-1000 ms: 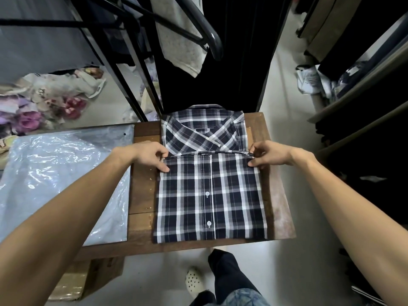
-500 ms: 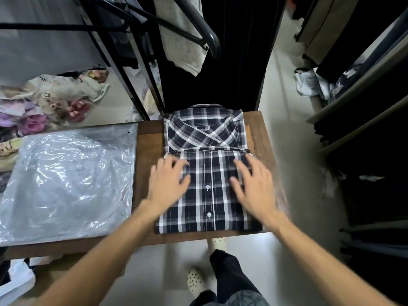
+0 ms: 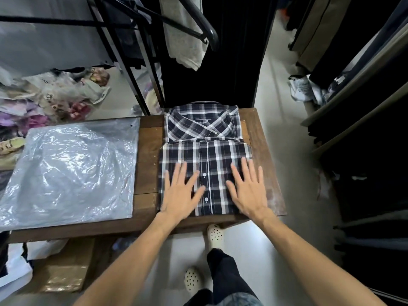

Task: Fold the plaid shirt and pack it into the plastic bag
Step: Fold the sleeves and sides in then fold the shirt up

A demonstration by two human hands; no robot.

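Note:
The dark plaid shirt point(image 3: 207, 151) lies folded into a rectangle on the right half of the wooden table point(image 3: 148, 155), collar at the far end and the lower half folded up over the chest. My left hand point(image 3: 180, 192) lies flat, fingers spread, on the near left part of the shirt. On the near right part rests my right hand point(image 3: 248, 188), also flat and spread. Neither hand grips the cloth. The clear plastic bag point(image 3: 70, 171) lies flat on the left half of the table, apart from the shirt.
A black clothes rack point(image 3: 141, 69) with hanging garments stands behind the table. Piled clothes point(image 3: 44, 100) lie on the floor at the left. Dark shelves point(image 3: 364, 129) line the right side. A cardboard box point(image 3: 64, 270) sits under the table's near edge, by my feet.
My hands let go of the fold's edge near the collar and slid back toward me over the shirt, flat and spread. The shirt's lower half now lies smoothed down.

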